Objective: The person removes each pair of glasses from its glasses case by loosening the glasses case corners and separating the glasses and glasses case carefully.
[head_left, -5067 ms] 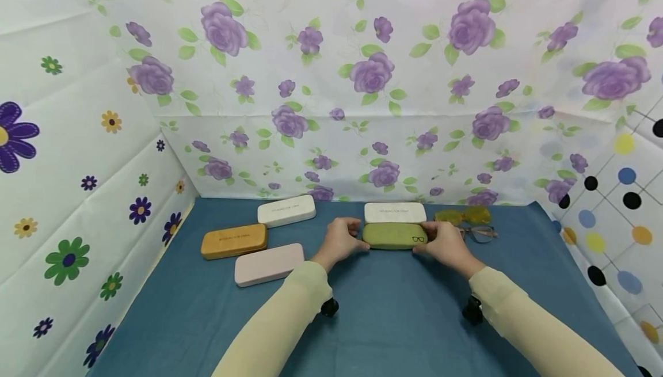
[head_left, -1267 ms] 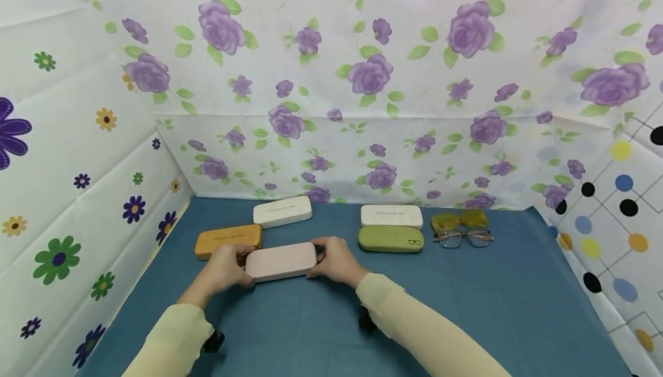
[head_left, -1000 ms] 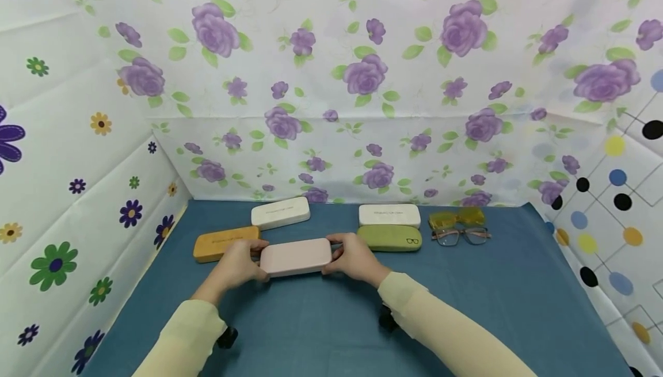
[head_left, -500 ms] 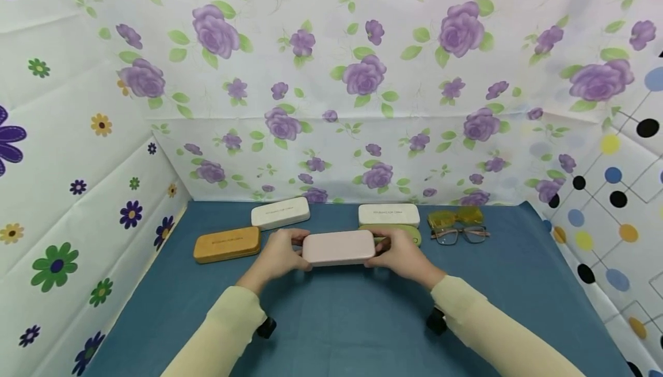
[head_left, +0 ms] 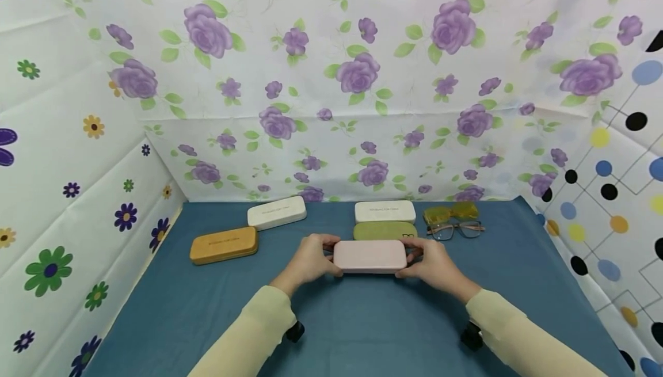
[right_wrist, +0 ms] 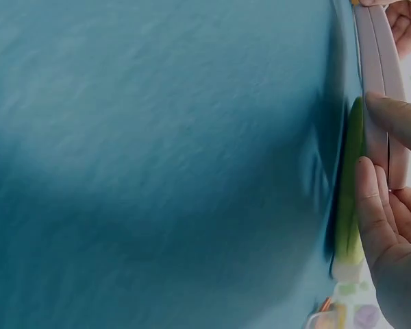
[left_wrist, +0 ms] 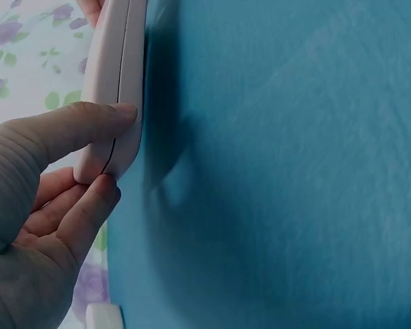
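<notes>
2 forearms (head_left: 251, 328) forward, left grip (head_left: 309, 261), right grip (head_left: 434, 263) level, fingers (left_wrist: 89, 212) seemingly curled

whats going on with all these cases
A person's left hand and right hand grip a pale pink oblong case by its ends, seemingly just above the blue cloth. It partly hides an olive-green oblong case, with a white oblong case behind that. Yellow-tinted glasses and clear-lensed glasses lie right; an orange oblong case and another white case lie left.

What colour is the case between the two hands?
Pale pink; the case shows best in the head view.
</notes>
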`<action>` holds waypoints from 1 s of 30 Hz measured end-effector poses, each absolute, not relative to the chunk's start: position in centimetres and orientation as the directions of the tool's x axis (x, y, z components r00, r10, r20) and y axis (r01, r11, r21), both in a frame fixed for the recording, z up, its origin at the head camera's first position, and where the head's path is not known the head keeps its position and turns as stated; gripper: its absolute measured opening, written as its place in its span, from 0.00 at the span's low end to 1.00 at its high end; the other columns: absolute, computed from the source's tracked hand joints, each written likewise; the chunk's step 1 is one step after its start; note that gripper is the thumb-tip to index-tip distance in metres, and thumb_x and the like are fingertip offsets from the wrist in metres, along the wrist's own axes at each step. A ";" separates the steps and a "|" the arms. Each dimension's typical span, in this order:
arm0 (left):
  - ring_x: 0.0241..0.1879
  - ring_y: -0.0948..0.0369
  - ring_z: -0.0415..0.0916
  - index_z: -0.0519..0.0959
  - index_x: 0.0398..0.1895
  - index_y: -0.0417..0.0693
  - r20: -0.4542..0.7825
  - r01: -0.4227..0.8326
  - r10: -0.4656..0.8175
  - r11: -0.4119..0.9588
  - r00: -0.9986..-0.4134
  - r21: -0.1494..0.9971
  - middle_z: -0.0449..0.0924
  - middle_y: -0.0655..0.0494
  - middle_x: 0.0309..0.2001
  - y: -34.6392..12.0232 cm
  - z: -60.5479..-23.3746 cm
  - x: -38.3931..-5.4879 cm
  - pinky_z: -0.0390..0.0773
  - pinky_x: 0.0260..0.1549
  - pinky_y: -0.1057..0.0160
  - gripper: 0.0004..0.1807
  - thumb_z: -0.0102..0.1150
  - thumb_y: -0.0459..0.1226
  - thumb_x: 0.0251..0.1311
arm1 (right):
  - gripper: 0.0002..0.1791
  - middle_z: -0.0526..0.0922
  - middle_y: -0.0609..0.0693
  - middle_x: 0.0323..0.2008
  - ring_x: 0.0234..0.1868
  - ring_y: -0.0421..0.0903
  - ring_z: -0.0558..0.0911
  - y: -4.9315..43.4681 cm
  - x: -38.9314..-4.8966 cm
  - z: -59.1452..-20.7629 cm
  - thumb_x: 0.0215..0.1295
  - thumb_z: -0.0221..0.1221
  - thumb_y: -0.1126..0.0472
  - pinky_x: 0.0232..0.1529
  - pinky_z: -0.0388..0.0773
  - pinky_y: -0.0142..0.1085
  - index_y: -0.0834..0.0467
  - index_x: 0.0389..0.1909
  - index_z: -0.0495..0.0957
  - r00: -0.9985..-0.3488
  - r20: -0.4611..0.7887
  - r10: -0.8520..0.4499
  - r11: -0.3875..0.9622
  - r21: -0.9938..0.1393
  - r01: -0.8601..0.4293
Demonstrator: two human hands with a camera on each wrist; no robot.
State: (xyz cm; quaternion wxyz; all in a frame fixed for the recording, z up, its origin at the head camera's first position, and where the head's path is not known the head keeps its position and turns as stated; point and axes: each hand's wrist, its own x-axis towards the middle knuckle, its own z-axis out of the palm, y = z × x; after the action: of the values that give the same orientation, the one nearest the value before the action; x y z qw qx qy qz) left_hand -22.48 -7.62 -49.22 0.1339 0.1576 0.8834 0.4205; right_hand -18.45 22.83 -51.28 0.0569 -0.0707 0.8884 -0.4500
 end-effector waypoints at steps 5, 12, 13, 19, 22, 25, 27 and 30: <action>0.51 0.61 0.76 0.76 0.55 0.51 -0.117 0.159 0.412 0.576 -0.903 0.802 0.79 0.58 0.49 -6.9 -49.9 -22.1 0.81 0.41 0.68 0.38 0.79 0.34 0.32 | 0.47 0.82 0.45 0.32 0.34 0.43 0.80 23.6 -18.0 -51.9 0.33 0.77 0.51 0.25 0.77 0.37 0.49 0.62 0.71 -0.984 -0.062 -0.165 0.592 -0.805 -0.049; 0.50 0.62 0.77 0.77 0.55 0.48 -0.122 0.161 0.420 0.576 -0.900 0.801 0.79 0.57 0.49 -6.3 -50.6 -21.8 0.81 0.41 0.69 0.39 0.79 0.33 0.31 | 0.47 0.82 0.45 0.32 0.34 0.43 0.80 24.2 -17.5 -52.9 0.32 0.77 0.50 0.26 0.77 0.36 0.51 0.61 0.71 -0.985 -0.082 -0.149 0.574 -0.819 -0.018; 0.50 0.62 0.77 0.77 0.55 0.48 -0.121 0.162 0.418 0.579 -0.900 0.799 0.80 0.57 0.49 -6.3 -50.7 -21.8 0.81 0.41 0.69 0.39 0.79 0.33 0.31 | 0.47 0.82 0.45 0.32 0.34 0.44 0.80 24.3 -17.5 -53.0 0.32 0.78 0.50 0.26 0.77 0.37 0.51 0.60 0.72 -0.986 -0.081 -0.149 0.571 -0.821 -0.019; 0.49 0.63 0.78 0.76 0.56 0.47 -0.129 0.155 0.415 0.583 -0.901 0.798 0.80 0.56 0.49 -6.2 -50.9 -21.6 0.81 0.40 0.69 0.39 0.79 0.33 0.30 | 0.46 0.82 0.45 0.33 0.34 0.43 0.80 24.4 -17.4 -53.8 0.31 0.78 0.49 0.28 0.78 0.35 0.51 0.59 0.72 -0.985 -0.077 -0.156 0.556 -0.831 -0.024; 0.49 0.63 0.78 0.76 0.56 0.48 -0.135 0.142 0.407 0.581 -0.903 0.801 0.80 0.56 0.49 -6.1 -50.9 -21.5 0.81 0.40 0.68 0.39 0.79 0.32 0.31 | 0.46 0.82 0.46 0.33 0.35 0.44 0.80 24.4 -17.5 -53.8 0.31 0.78 0.50 0.28 0.79 0.35 0.51 0.59 0.73 -0.985 -0.075 -0.155 0.551 -0.834 -0.023; 0.49 0.63 0.78 0.76 0.56 0.49 -0.130 0.143 0.402 0.582 -0.906 0.800 0.80 0.57 0.49 -6.1 -50.9 -21.5 0.81 0.40 0.68 0.39 0.79 0.32 0.31 | 0.46 0.82 0.47 0.34 0.35 0.44 0.80 24.4 -17.6 -53.7 0.31 0.78 0.52 0.28 0.79 0.35 0.52 0.59 0.72 -0.985 -0.072 -0.156 0.552 -0.833 -0.026; 0.48 0.63 0.78 0.77 0.55 0.49 -0.129 0.144 0.403 0.579 -0.906 0.802 0.80 0.57 0.49 -6.1 -50.8 -21.5 0.81 0.40 0.68 0.39 0.79 0.33 0.31 | 0.46 0.82 0.46 0.34 0.35 0.43 0.80 24.5 -17.6 -53.5 0.32 0.78 0.52 0.29 0.79 0.35 0.52 0.59 0.72 -0.985 -0.070 -0.157 0.561 -0.827 -0.031; 0.48 0.62 0.78 0.76 0.56 0.49 -0.126 0.145 0.409 0.569 -0.904 0.810 0.79 0.57 0.48 -6.1 -51.0 -21.6 0.81 0.40 0.69 0.39 0.79 0.34 0.31 | 0.45 0.82 0.46 0.35 0.36 0.43 0.80 24.5 -17.7 -53.5 0.32 0.78 0.52 0.30 0.78 0.34 0.52 0.59 0.73 -0.986 -0.058 -0.159 0.578 -0.815 -0.045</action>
State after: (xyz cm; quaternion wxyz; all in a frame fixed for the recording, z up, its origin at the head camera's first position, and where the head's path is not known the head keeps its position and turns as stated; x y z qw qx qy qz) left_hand -21.60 -6.10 -50.99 0.1515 0.1587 0.8726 0.4363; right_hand -17.73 24.52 -53.47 0.0625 -0.0577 0.8860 -0.4559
